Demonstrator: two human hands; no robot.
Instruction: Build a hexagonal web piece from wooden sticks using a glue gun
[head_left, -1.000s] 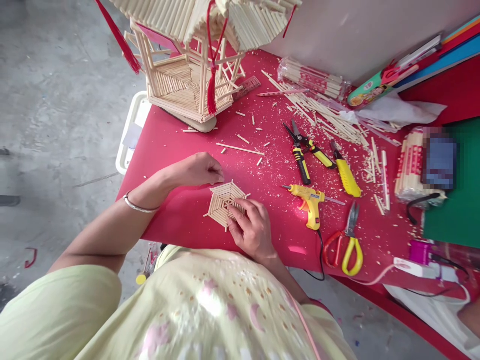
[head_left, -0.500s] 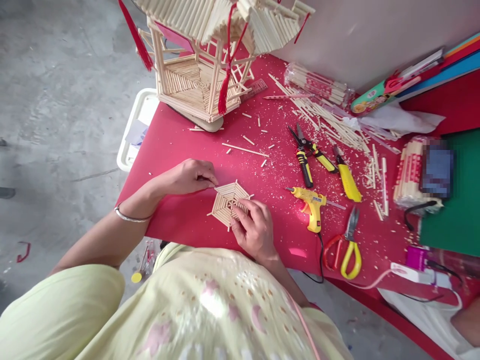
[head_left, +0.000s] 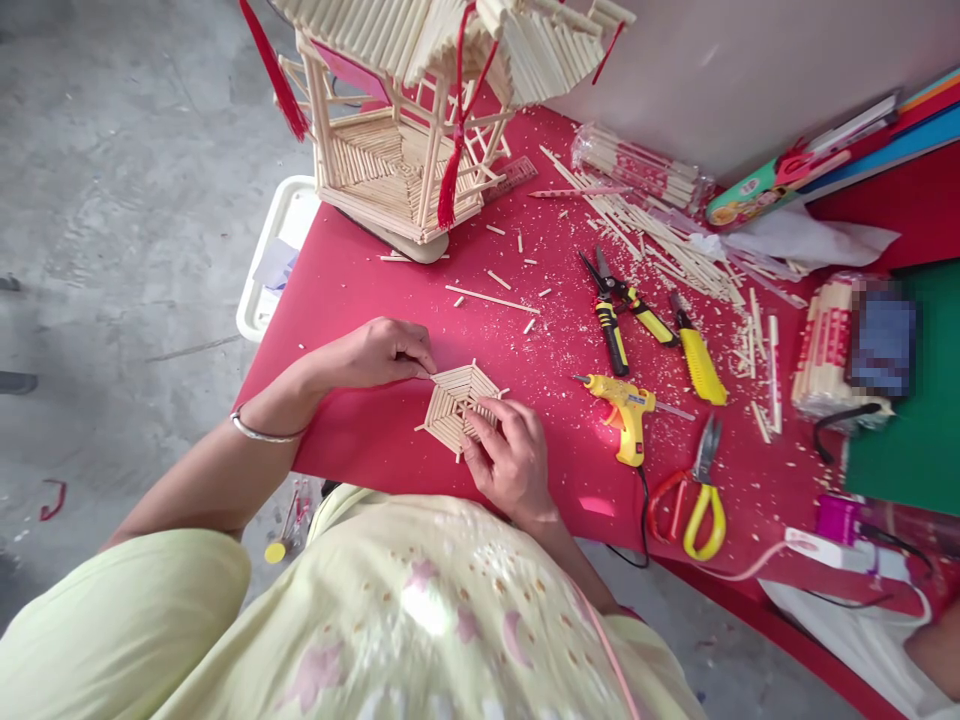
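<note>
A small hexagonal panel of wooden sticks lies on the red tabletop close to my body, with stick ends jutting from its corners. My left hand is at the panel's upper left corner, fingertips pinched together on the end of a stick there. From the right, my right hand covers part of the panel. Its thumb and fingers are bent together near the panel's centre, gripping it; the exact contact under the fingers is hidden.
A stick pavilion with red tassels stands at the back left. To my right lie a yellow glue gun, pruning shears, a yellow utility knife and scissors. Loose sticks and wood crumbs are scattered behind them.
Both hands and the hexagonal panel look practically the same as before. The view has shifted very slightly, so the things on the right appear a little farther right.
</note>
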